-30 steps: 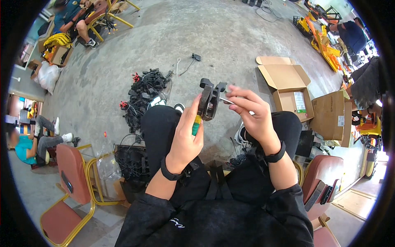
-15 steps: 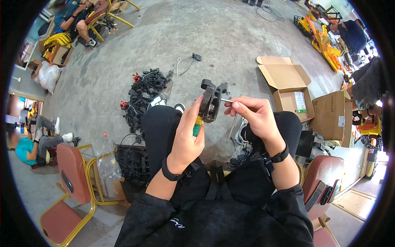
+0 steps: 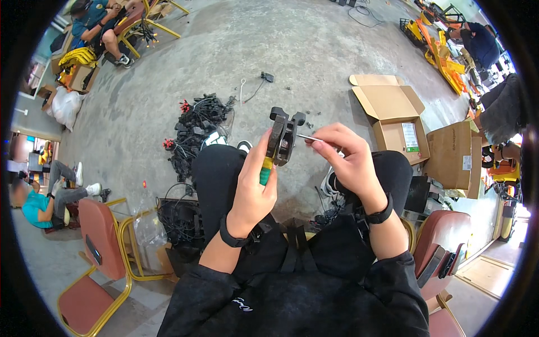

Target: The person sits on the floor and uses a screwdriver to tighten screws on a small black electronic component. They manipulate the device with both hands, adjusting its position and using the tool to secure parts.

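My left hand is closed around the yellow and green grip of a black-headed hand tool. The tool stands upright above my knees. Two rounded black lobes top its ridged head; its exact kind I cannot make out. Between the fingertips of my right hand is pinched a thin metal rod. Its free end points left and meets, or nearly meets, the right side of the tool's head. The rest of the rod is hidden by my fingers.
On the floor ahead left lies a heap of black cable parts. A black connector with a wire is farther off. Cardboard boxes stand at the right. Red chairs flank me. Several people sit or work around the room.
The tool in my left hand has shifted slightly left. My right hand has turned and moved slightly left; the long rod leg hanging below its fingers earlier no longer shows.
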`<act>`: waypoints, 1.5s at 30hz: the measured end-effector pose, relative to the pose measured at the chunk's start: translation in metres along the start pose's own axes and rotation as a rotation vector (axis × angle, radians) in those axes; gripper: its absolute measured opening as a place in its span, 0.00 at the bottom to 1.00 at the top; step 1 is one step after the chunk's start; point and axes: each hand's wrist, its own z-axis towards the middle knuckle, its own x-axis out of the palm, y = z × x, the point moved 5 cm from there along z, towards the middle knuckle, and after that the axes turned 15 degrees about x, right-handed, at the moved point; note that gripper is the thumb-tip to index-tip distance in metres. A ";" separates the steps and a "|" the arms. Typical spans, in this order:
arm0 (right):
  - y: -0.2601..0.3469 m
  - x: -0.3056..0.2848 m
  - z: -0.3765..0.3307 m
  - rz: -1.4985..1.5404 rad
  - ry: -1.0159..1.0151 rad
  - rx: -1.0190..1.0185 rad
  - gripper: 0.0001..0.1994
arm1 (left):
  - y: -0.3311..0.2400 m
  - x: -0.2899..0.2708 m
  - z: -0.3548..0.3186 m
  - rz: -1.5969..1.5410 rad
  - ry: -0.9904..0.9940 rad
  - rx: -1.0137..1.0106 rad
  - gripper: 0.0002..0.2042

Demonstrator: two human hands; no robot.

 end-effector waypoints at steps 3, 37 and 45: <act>0.010 0.002 -0.001 -0.173 -0.097 -0.160 0.08 | 0.002 -0.001 -0.002 0.009 -0.013 -0.025 0.31; -0.006 0.020 -0.007 0.828 0.602 0.498 0.20 | -0.011 -0.005 0.003 0.096 0.030 0.087 0.32; -0.010 0.022 -0.007 0.820 0.581 0.561 0.18 | -0.004 -0.001 0.000 -0.003 0.003 0.075 0.31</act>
